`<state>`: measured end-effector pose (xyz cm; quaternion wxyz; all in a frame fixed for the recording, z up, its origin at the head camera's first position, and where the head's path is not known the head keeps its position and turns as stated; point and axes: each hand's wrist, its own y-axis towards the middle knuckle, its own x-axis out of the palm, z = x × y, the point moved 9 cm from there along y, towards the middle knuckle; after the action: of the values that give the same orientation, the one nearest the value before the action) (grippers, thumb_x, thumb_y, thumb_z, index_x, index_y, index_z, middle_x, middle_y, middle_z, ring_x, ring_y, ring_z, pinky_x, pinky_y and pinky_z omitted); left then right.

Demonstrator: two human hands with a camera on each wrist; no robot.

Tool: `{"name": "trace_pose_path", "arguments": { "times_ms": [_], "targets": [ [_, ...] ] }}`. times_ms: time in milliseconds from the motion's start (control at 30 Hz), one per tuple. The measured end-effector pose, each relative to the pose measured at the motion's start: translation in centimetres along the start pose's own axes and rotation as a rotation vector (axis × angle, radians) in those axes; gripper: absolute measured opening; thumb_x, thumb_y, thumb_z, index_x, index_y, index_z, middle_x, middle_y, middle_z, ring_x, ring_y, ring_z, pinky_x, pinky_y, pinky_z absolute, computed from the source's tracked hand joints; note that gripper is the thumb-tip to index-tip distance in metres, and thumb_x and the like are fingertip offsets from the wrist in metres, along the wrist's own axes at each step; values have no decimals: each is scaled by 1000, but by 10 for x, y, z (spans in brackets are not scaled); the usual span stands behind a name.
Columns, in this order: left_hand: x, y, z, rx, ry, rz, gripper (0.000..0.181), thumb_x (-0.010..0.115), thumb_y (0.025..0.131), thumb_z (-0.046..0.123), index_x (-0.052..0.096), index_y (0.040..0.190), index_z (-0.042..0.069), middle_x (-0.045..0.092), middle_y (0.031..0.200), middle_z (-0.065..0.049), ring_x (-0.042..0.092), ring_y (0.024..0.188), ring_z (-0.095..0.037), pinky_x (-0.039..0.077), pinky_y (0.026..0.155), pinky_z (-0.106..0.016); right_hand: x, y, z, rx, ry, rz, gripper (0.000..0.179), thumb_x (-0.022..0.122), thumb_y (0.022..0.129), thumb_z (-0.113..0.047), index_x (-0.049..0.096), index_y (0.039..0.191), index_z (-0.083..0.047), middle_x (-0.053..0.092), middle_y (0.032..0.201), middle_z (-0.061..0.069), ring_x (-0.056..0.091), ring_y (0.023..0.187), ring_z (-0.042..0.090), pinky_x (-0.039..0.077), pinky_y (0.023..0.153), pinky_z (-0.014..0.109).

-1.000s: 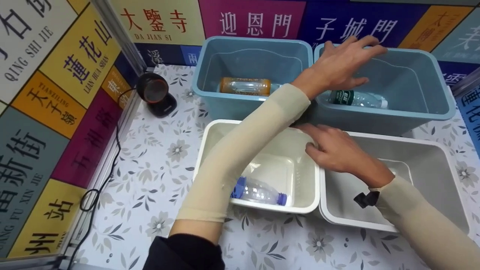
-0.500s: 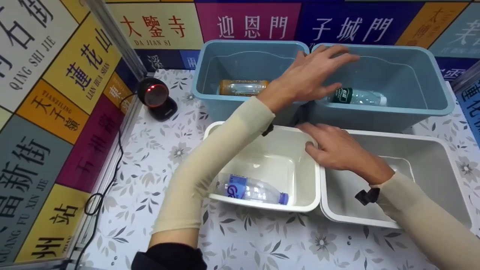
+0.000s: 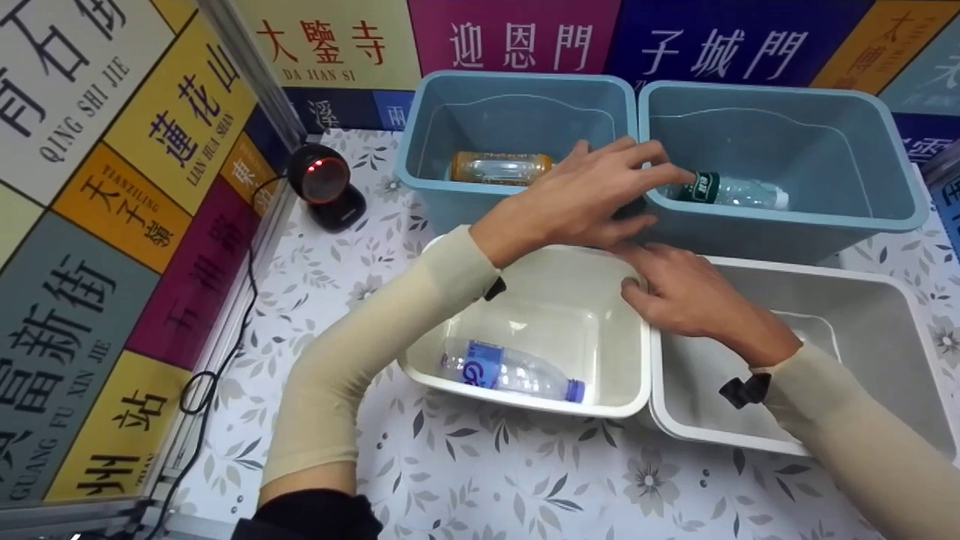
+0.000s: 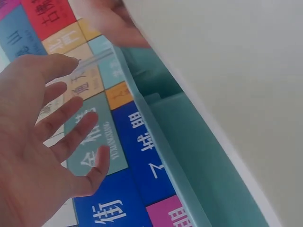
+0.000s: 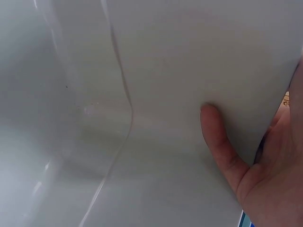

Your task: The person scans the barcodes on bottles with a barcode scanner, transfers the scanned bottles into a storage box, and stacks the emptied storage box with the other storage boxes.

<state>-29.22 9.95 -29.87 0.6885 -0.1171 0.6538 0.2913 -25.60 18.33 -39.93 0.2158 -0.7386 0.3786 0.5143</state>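
My left hand (image 3: 581, 199) hovers palm down with fingers spread, between the blue bins and the back rim of the left white bin (image 3: 643, 375). In the left wrist view its fingers (image 4: 66, 123) are loosely bent around nothing. My right hand (image 3: 686, 292) grips that white bin near its back right corner. The right wrist view shows the thumb (image 5: 220, 146) pressed on the white inner wall; the other fingers go behind the rim, mostly hidden. A clear plastic bottle (image 3: 517, 371) with a blue label and blue cap lies inside this bin.
The left blue bin (image 3: 420, 142) holds an orange-labelled bottle (image 3: 501, 169); a green-labelled bottle (image 3: 739, 193) lies in the right blue bin (image 3: 911, 202). A second white bin (image 3: 926, 360) adjoins at right. A black scanner (image 3: 322, 184) with a cable stands left, beside printed panels.
My left hand has moved from over the right blue bin back and left, down toward the white bin's back rim. My right hand has kept its grip on the rim.
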Motion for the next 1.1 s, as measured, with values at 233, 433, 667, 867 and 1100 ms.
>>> {"name": "trace_pose_path", "arguments": {
  "times_ms": [233,433,667,867,1100],
  "targets": [
    [-7,-19,18,68,-81,21,47,54,100,43,48,146,34,53,133,6,50,122,-13,51,92,-36,0,1,0,10,-2,16,23,53,95,-18,64,115,-19,60,88,-2,55,73,15,44,62,36],
    [-6,-32,28,132,-150,45,43,57,98,33,56,141,28,58,128,4,54,117,-15,51,84,-27,0,2,3,57,-1,-1,30,52,95,-19,55,65,-19,44,61,-2,38,56,15,31,46,32],
    [8,-45,28,117,-168,-11,46,61,96,38,56,140,27,58,129,4,53,112,-16,51,85,-26,2,2,-1,12,-3,-15,60,51,96,-16,40,153,-32,47,73,-3,41,59,13,36,51,31],
    [9,-53,27,115,-183,-15,46,62,95,38,56,140,27,58,126,3,53,110,-16,49,89,-28,0,2,-3,-16,-4,7,69,55,95,-16,32,156,-38,53,80,-4,48,66,14,38,60,32],
    [7,-62,25,100,-195,-13,47,62,95,38,56,141,29,57,126,4,52,113,-15,50,89,-27,1,2,-2,3,-3,7,65,53,93,-15,38,155,-31,47,73,-3,42,58,13,38,59,32]
  ]
}}
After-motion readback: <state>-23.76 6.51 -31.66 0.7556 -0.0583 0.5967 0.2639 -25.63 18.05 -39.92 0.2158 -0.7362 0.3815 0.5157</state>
